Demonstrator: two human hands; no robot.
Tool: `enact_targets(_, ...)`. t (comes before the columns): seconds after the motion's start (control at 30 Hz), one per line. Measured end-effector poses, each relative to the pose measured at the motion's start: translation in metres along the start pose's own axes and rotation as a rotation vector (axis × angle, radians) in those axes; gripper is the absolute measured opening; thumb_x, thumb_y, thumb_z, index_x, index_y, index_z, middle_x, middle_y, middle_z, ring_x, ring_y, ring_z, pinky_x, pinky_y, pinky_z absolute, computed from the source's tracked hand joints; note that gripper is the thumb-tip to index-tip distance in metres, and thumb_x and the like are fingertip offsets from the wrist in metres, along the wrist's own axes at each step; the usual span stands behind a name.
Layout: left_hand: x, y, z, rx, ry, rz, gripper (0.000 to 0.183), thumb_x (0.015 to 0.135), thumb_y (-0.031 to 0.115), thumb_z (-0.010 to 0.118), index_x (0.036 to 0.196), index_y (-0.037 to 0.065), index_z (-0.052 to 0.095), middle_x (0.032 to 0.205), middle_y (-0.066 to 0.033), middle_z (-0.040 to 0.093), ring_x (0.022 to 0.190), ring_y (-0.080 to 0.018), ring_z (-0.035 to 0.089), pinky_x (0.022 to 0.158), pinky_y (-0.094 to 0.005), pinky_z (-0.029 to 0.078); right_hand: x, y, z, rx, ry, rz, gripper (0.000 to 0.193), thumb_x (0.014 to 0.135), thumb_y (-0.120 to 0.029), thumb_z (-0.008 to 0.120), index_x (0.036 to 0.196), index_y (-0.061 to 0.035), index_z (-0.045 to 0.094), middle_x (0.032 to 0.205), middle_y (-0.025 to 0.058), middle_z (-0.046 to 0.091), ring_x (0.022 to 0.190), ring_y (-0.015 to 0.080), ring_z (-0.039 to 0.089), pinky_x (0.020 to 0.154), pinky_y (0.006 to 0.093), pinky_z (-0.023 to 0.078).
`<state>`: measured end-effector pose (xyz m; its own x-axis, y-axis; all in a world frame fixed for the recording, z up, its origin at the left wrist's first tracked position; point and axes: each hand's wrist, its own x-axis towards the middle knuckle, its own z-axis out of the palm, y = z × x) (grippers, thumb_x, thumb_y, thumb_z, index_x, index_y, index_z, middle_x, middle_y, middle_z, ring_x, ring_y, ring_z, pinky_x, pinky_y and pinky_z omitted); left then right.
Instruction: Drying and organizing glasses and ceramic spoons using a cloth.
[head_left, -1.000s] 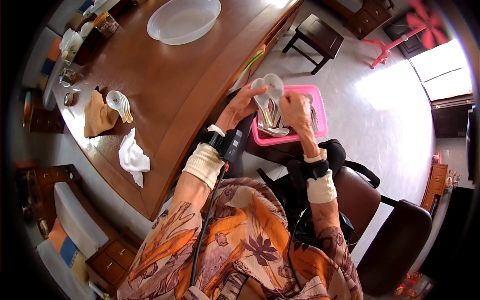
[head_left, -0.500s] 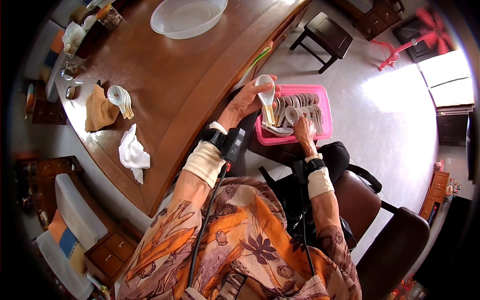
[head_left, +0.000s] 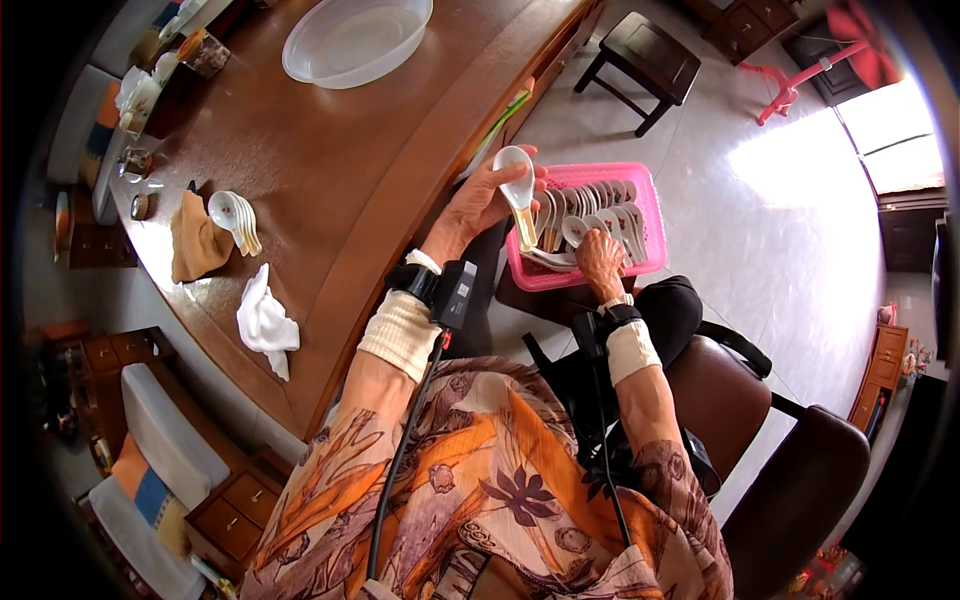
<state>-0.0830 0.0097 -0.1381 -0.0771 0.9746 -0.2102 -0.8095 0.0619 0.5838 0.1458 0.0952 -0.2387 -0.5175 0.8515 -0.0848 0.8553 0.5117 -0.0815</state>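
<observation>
My left hand (head_left: 482, 200) is closed around white soup spoons (head_left: 514, 180), bowl end up, thumb across the top one; more than one handle seems to show below. A pink plastic basket (head_left: 655, 220) stands just right of it, with several white soup spoons (head_left: 622, 228) lined up inside. Over the basket's near part, my right hand (head_left: 601, 264) has its fingers bent down onto a soup spoon (head_left: 574, 231) whose bowl points away from me. The fingertips are partly hidden.
On the wooden table (head_left: 330, 200) lie a stack of soup spoons (head_left: 232, 215), a brown cloth (head_left: 198, 240), a white cloth (head_left: 268, 325) and a translucent oval basin (head_left: 360, 45). A dark stool (head_left: 650, 60) and a pink fan (head_left: 800, 85) stand beyond the basket.
My right hand has shifted slightly left over the spoons in the basket, its fingers now on one there. The left hand still holds its spoons; the whole view has turned a little.
</observation>
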Motion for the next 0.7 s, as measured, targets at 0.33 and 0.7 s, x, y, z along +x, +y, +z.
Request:
enact_targets(0.33,0.002,-0.001,0.001,-0.033,-0.013,0.02,0.05,0.081,0.02,0.068,0.122,0.003,0.045,0.1,-0.0161,0.061,0.088,-0.0227,0.063,0.068,-0.0386,0.056,-0.003,0.002,-0.025,0.028,0.018,0.068,0.02,0.077,-0.018,0.055,0.072,-0.0009,0.065,0.072,0.0205,0.064,0.069,0.0377,0.064,0.063,0.0468,0.051)
enact_targets(0.7,0.001,-0.006,0.002,0.028,0.068,0.017,0.046,0.079,0.014,0.069,0.119,0.003,0.049,0.1,-0.0135,0.061,0.095,-0.0234,0.06,0.085,-0.0364,0.05,-0.018,-0.104,-0.15,0.952,-0.193,0.003,0.041,0.076,-0.036,0.061,0.074,0.0051,0.061,0.058,0.0185,0.056,0.056,0.0316,0.057,0.056,0.0399,0.044)
